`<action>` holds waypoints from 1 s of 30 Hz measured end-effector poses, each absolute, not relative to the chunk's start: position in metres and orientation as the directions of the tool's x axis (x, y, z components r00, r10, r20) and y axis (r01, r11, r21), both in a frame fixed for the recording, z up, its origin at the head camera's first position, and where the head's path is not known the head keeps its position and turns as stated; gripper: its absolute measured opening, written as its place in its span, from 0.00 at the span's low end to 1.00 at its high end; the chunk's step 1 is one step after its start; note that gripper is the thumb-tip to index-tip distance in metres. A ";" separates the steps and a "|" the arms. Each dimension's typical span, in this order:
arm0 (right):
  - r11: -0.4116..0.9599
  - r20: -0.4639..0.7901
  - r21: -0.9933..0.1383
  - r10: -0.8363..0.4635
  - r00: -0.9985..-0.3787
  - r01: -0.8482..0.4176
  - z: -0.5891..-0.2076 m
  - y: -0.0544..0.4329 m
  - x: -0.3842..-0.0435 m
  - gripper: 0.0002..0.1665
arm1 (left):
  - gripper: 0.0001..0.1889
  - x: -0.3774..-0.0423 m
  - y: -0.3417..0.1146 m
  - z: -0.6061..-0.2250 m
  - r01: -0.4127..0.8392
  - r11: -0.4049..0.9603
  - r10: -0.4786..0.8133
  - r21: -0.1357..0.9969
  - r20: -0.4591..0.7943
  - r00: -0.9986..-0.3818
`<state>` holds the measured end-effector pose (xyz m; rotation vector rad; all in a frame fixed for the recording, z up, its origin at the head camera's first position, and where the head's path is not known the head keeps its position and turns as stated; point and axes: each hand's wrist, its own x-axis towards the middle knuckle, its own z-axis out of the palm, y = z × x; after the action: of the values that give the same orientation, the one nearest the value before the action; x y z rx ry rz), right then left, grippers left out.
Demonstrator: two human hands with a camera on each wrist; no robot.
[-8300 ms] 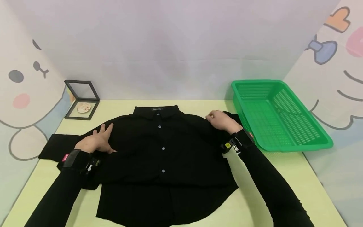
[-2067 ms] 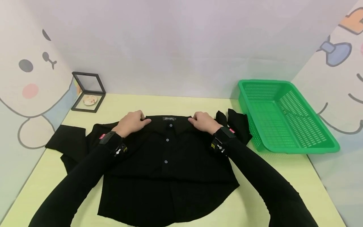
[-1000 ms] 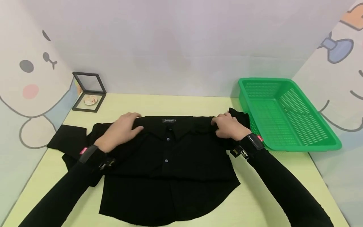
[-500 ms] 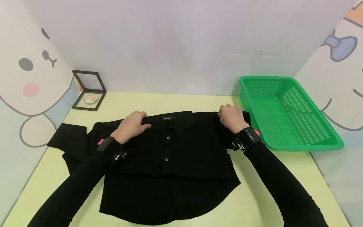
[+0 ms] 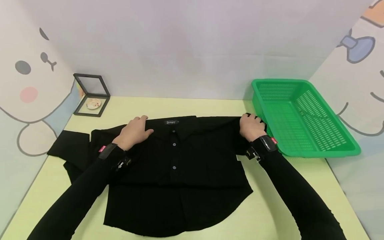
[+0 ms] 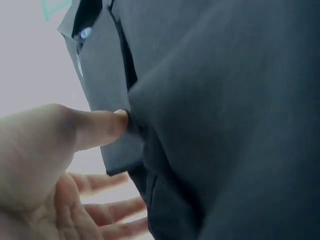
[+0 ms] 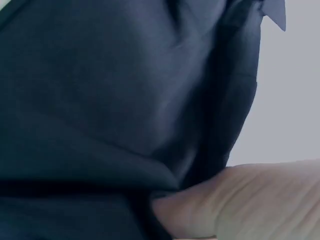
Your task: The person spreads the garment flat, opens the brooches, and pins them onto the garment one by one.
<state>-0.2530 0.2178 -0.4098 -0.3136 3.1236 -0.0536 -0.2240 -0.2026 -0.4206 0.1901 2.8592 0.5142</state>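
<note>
A black button-up shirt (image 5: 204, 166) lies front up on the pale yellow table, its hem towards me and its collar (image 5: 188, 128) at the far side. My left hand (image 5: 132, 133) pinches the cloth beside the collar; in the left wrist view the thumb (image 6: 100, 127) is on the front face and the fingers (image 6: 112, 212) are behind. Near the basket, my right hand (image 5: 252, 127) grips the shirt's shoulder, with its fingers curled over the edge. Shirt cloth (image 7: 125, 90) fills most of the right wrist view, where the thumb presses into a fold and the fingertips are hidden.
A green plastic basket (image 5: 315, 154) stands close to my right hand at the table's right side. At the back left is a black-framed display box (image 5: 105, 100), propped open, with a small pale round item inside. One folded shirt sleeve (image 5: 69, 145) reaches the table's left edge.
Earlier both hands held the collar close together. The right hand has since slid right along the shoulder and gripped there, drawing the top edge straighter; the left let go briefly and pinched again.
</note>
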 end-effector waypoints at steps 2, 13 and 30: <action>0.973 0.075 0.009 -0.231 -0.970 -0.231 -0.409 0.215 -0.248 0.11 | 0.37 -0.218 -0.201 -0.421 0.098 0.932 0.176 0.349 -0.199 -0.964; 0.734 -0.021 -0.215 -0.663 -0.749 -0.644 -0.410 0.147 -0.241 0.26 | 0.44 -0.181 -0.168 -0.420 0.095 0.950 0.187 0.299 -0.299 -0.936; 0.872 -0.291 -0.148 -0.489 -0.822 -0.467 -0.434 0.120 -0.254 0.47 | 0.47 -0.233 -0.154 -0.436 0.151 0.927 0.282 0.345 -0.372 -0.884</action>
<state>-0.2535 0.1196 -0.4337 -0.7153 2.7221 -0.0999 -0.2327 -0.1539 -0.4361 0.3134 2.6611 0.4301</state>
